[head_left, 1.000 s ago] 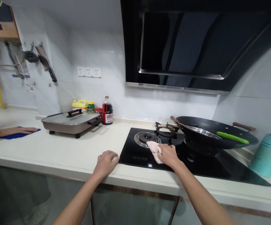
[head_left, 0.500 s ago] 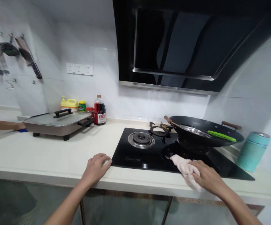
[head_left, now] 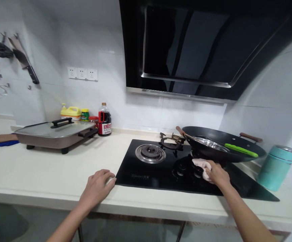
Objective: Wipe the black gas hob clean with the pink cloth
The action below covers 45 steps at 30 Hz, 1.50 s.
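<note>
My right hand (head_left: 218,173) is closed around a bunched pale pink cloth (head_left: 203,167). It presses the cloth beside a control knob (head_left: 198,172) on the black glass gas stove (head_left: 156,184), just in front of the wok (head_left: 206,150). My left hand (head_left: 98,186) rests on the pale countertop (head_left: 67,171) at the stove's front left corner. Its thumb lies apart from the fingers, and it appears to hold nothing. A second knob (head_left: 180,169) stands to the left of the cloth.
A stainless pan and a green-handled utensil (head_left: 240,149) lie in the wok. On the right stands a turquoise flask (head_left: 277,168). An electric pan (head_left: 55,134), a sauce bottle (head_left: 104,121) and another person's hand with a blue cloth (head_left: 6,143) are left. A black range hood (head_left: 183,50) overhangs.
My right hand has moved the cloth from the stove's front edge farther back, to beside the knob. My left hand stays on the counter. The other person's hand has shifted with the blue cloth.
</note>
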Each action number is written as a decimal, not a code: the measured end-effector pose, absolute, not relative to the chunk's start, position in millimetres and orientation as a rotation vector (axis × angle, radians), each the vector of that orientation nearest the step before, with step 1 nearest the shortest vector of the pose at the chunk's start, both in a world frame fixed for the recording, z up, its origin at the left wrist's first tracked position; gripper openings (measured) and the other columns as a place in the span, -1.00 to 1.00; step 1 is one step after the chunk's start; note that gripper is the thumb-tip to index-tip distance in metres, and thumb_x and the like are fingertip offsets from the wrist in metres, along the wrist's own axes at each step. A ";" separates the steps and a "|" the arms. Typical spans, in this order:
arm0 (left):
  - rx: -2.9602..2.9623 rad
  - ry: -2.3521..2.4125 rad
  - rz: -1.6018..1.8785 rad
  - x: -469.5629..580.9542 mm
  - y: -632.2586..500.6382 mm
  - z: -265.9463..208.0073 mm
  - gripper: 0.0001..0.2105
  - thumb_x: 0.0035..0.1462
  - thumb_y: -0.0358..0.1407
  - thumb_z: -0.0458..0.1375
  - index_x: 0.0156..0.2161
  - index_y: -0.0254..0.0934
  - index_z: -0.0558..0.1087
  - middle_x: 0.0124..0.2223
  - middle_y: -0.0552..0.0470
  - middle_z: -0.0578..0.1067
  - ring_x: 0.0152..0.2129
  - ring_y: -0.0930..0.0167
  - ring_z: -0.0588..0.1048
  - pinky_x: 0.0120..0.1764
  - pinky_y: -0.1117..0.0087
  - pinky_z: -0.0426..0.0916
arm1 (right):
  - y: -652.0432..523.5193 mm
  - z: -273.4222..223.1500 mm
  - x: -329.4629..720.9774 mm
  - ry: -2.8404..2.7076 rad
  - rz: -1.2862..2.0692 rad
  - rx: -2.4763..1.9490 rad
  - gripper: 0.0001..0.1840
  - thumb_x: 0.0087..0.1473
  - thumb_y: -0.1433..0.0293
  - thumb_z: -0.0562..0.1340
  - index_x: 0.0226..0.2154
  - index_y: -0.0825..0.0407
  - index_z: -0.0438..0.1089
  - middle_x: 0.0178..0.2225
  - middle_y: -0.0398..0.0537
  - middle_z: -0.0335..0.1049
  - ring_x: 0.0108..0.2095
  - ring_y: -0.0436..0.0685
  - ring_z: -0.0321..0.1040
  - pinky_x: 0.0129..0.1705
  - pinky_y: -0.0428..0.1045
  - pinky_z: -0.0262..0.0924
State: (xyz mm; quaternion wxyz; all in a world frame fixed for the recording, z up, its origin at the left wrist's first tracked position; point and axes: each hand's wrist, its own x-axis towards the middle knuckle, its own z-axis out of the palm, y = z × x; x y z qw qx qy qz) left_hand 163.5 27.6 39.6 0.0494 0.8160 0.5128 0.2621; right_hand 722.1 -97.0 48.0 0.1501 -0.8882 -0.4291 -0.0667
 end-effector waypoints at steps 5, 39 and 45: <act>2.501 1.587 0.808 165.2 26.9 41.2 -0.66 0.25 -0.12 0.02 -0.14 -0.13 0.63 0.06 -0.09 0.59 0.09 0.14 0.48 0.14 0.04 0.27 | -66.9 58.2 738.2 -1.346 -0.064 -2.454 -0.48 0.24 0.16 0.10 0.21 -0.21 0.39 0.06 -0.01 0.53 0.05 0.27 0.49 0.00 0.07 0.29; 2.468 1.537 0.875 163.0 27.1 43.2 -0.68 0.26 -0.14 0.01 -0.20 -0.15 0.61 -0.01 -0.04 0.63 0.00 0.19 0.51 0.08 0.12 0.30 | -37.9 117.7 656.5 -2.109 0.300 -2.194 -0.71 -0.01 0.32 0.25 -0.20 -0.15 0.58 0.02 -0.03 0.51 0.13 0.37 0.37 0.27 0.33 0.04; 2.502 1.515 0.896 163.4 26.3 40.0 -0.68 0.26 -0.13 0.01 -0.21 -0.14 0.61 -0.02 -0.03 0.63 0.00 0.19 0.52 0.08 0.14 0.31 | -54.1 101.7 691.5 -2.106 0.509 -2.095 -0.37 -0.14 0.36 0.32 0.07 -0.17 0.55 0.46 -0.08 -0.02 0.36 0.34 0.12 0.38 0.17 -0.01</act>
